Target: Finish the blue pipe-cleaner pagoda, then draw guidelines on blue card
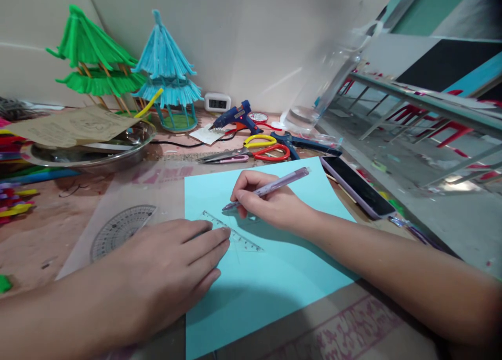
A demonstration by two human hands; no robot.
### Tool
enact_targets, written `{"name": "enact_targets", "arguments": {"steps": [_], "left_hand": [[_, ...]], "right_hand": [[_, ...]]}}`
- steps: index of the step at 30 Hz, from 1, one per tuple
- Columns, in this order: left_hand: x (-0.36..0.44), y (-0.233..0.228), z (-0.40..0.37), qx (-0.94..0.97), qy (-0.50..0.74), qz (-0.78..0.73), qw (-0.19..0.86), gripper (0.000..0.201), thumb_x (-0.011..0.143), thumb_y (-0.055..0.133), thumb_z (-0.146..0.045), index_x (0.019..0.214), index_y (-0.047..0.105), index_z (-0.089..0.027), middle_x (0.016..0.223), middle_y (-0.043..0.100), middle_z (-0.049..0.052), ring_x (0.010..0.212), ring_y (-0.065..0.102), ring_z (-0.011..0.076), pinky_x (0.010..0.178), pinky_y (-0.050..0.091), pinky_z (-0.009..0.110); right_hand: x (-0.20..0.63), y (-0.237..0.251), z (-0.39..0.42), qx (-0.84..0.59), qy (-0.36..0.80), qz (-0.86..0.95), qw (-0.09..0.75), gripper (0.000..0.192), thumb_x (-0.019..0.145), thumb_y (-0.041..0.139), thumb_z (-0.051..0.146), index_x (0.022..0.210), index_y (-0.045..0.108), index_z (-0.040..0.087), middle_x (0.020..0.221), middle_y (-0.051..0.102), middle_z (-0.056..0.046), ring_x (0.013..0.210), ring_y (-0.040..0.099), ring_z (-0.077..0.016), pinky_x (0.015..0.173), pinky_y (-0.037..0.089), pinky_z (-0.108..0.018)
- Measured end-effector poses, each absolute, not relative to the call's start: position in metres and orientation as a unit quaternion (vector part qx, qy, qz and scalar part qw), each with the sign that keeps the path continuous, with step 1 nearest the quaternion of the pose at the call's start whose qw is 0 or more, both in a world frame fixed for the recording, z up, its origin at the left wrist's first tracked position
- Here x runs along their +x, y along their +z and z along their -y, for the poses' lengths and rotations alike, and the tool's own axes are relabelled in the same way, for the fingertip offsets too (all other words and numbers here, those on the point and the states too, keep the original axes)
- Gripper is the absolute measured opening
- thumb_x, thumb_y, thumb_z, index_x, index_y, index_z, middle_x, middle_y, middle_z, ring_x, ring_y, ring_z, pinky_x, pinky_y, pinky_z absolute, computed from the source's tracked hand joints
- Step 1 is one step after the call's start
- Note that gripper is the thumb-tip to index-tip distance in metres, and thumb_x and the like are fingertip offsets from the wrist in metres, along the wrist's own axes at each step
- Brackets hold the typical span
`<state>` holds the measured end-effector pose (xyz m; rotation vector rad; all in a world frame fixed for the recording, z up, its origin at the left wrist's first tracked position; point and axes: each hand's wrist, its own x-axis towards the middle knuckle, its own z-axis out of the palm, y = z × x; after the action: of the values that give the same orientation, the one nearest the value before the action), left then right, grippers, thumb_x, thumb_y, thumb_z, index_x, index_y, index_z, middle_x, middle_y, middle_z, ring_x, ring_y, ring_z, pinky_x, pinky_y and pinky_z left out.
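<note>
A light blue sheet of paper [251,302] lies in front of me. My right hand [262,198] pinches a translucent purple pen [284,180], its tip close to the paper just above a clear ruler edge. That edge belongs to a transparent set square [247,243], partly covered by my left hand [176,266]. The left fingers lie flat and stretched out, pressing on the set square and the paper. A faint pencil-like line shows below the set square. Beside my left hand lies a clear protractor [117,226], its lower part hidden by the hand.
Behind the paper are scissors [270,153], blue-handled pliers [309,144], a glue gun [235,116] and a small clock [217,102]. Green [98,56] and blue [164,62] pavilion models stand by a metal bowl [98,164]. A phone [356,187] lies at the right edge.
</note>
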<state>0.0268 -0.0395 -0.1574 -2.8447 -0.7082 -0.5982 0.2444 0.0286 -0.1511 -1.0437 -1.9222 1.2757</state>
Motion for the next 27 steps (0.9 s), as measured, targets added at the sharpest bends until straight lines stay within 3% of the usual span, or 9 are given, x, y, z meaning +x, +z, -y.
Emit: {"name": "enact_targets", "arguments": {"steps": [8,15,20,27], "left_hand": [[0.024,-0.160,0.046,-0.947,-0.161,0.276,0.041,0.036,0.102,0.037,-0.024,0.124,0.065,-0.017,0.123,0.071,0.004,0.100,0.068,0.0222,0.081,0.059,0.039],[0.022,-0.164,0.055,-0.955,-0.094,0.274,0.063,0.041,0.096,0.036,-0.016,0.131,0.057,-0.014,0.134,0.064,0.009,0.115,0.062,0.0286,0.088,0.056,0.046],[0.026,-0.160,0.056,-0.955,-0.068,0.276,0.089,0.039,0.098,0.035,-0.019,0.127,0.059,-0.012,0.135,0.062,0.013,0.111,0.063,0.0296,0.087,0.056,0.046],[0.026,-0.165,0.055,-0.955,-0.046,0.273,0.104,0.040,0.096,0.045,-0.024,0.133,0.054,-0.012,0.136,0.061,0.012,0.115,0.060,0.0286,0.091,0.052,0.045]], "right_hand": [[0.245,-0.154,-0.030,-0.381,0.471,0.736,0.302,0.008,0.084,0.056,0.021,0.076,0.056,0.018,0.060,0.060,0.004,0.055,0.053,-0.0087,0.051,0.041,-0.020],[0.242,-0.151,-0.028,-0.344,0.435,0.788,0.267,0.019,0.085,0.060,0.020,0.101,0.070,0.016,0.090,0.072,-0.002,0.072,0.063,-0.0109,0.064,0.049,-0.021],[0.238,-0.153,-0.029,-0.357,0.405,0.793,0.283,0.007,0.085,0.060,0.020,0.084,0.064,0.015,0.070,0.064,0.002,0.059,0.055,-0.0087,0.051,0.042,-0.018],[0.236,-0.153,-0.026,-0.365,0.410,0.792,0.267,0.007,0.085,0.061,0.021,0.085,0.065,0.015,0.064,0.059,0.005,0.053,0.047,-0.0057,0.046,0.036,-0.016]]}}
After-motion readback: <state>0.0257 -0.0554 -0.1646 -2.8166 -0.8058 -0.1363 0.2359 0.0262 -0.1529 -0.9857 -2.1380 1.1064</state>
